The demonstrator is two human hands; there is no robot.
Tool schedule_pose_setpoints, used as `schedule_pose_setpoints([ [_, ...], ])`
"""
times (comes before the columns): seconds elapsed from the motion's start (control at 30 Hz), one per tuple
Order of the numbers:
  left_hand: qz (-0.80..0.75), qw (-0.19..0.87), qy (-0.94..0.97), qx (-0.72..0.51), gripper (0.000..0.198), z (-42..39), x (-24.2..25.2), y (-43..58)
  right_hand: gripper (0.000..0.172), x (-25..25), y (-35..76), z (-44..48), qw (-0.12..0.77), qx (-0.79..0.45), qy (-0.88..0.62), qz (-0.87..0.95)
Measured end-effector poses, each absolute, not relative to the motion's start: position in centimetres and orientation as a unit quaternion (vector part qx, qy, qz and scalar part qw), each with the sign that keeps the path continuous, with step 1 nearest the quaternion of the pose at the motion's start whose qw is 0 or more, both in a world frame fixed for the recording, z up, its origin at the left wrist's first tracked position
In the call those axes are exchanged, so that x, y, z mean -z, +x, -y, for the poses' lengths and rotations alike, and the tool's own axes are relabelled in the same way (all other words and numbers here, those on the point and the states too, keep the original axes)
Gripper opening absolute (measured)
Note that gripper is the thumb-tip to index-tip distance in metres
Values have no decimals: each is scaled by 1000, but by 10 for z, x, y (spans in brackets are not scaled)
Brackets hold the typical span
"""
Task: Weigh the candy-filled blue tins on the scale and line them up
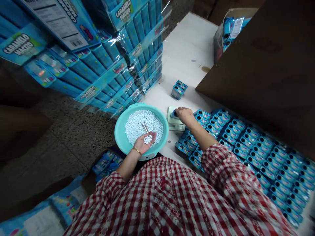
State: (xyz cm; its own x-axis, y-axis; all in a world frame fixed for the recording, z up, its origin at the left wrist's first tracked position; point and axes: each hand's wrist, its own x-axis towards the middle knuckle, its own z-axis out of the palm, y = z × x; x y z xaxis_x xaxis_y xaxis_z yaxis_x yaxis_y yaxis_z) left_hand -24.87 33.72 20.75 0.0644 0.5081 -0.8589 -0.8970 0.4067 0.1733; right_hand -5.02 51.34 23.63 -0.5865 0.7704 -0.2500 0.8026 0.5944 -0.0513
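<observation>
One left hand (145,143) cups a small heap of white tablets (148,140) and one metal tube (145,127) above one teal basin (120,131) holding hundreds more tablets (137,127). One bracelet (137,150) circles the wrist. One right hand (185,115) covers one blue tin (174,114) on one digital scale (175,125). Two more blue tins (179,89) stand together. Dozens of blue tins (248,154) lie in rows, too many to count exactly. One cardboard carton (218,46) sits beyond.

The shirt (157,196) has red and white squares. The bowl (123,131) is a light green-blue, and the candies (144,127) in it are white with a bit of blue. The tins (246,154) are bright blue with dark round holes. The packs (98,75) are blue with green patches. The table (187,49) is white.
</observation>
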Motion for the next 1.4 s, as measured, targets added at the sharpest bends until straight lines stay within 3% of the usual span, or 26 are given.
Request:
schedule_pose_setpoints([
  [0.17,-444,702,-225,-509,20,-333,-211,-242,27,-246,-84,-433,12,209,338,-918],
  [0.37,-478,681,-267,-487,21,-324,-205,-238,26,-226,-128,-354,24,225,306,-925],
  [0.63,-485,685,-252,-482,22,-315,-198,-234,20,-215,-122,-363,51,302,290,-907],
  [1.17,-496,700,-238,-455,21,-335,-198,-230,17,-202,-109,-368,-17,312,303,-900],
  [1.4,-490,700,-251,-455,20,-348,-205,-222,22,-219,-99,-382,-33,328,319,-889],
])
